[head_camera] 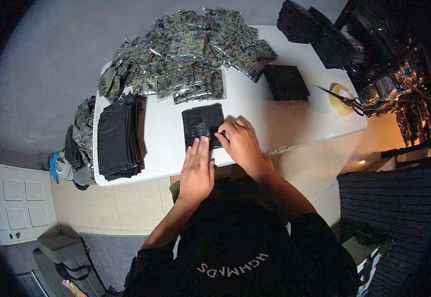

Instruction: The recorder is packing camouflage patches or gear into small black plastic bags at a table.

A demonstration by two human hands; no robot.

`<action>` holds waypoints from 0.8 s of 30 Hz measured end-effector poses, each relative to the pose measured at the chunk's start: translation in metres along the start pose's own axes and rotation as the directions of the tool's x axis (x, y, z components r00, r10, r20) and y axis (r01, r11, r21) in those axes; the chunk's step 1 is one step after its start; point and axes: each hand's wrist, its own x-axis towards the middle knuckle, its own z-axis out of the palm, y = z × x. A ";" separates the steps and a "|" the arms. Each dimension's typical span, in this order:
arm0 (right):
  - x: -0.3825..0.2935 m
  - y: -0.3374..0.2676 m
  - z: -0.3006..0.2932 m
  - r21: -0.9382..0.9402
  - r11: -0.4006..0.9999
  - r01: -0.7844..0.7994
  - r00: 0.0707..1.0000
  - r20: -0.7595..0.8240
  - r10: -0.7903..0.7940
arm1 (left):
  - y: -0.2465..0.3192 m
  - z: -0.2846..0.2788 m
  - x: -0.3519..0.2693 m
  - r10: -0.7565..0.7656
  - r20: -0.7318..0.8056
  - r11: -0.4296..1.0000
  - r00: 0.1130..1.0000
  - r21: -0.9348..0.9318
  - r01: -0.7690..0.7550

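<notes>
A black rectangular piece, seemingly folded fabric [200, 118], lies on the white table [163, 148] before me. My left hand [198, 169] rests flat on its lower edge, with the fingers extended. At the piece's right side, the thumb and fingers of my right hand [239, 143] pinch a small dark part that is mostly hidden. Something shiny and see-through, perhaps tape or film, shows on the black surface near my fingertips.
Camouflage garments in clear plastic [185, 55] are heaped behind. Black fabric stacks stand left [119, 137] and right [286, 82]. Scissors [345, 99] lie over a yellowish tape roll [336, 105]; more black stacks [301, 22] sit at the far right.
</notes>
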 end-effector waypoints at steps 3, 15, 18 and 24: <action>-0.002 -0.001 0.000 0.014 0.999 -0.038 0.999 -0.027 0.039 | -0.008 -0.006 -0.006 -0.037 -0.019 0.999 0.999 0.014 0.037; -0.028 -0.044 -0.004 0.059 0.996 0.060 0.997 0.038 -0.062 | -0.014 -0.007 -0.007 -0.082 -0.052 0.997 0.995 0.008 0.083; -0.047 -0.058 0.002 -0.044 0.991 0.129 0.967 0.228 -0.116 | -0.015 -0.007 -0.010 -0.051 -0.055 0.998 0.997 0.034 0.053; -0.060 -0.049 -0.001 -0.081 0.996 0.033 0.971 0.239 -0.012 | -0.019 -0.011 -0.011 -0.099 -0.041 0.995 0.994 -0.005 0.099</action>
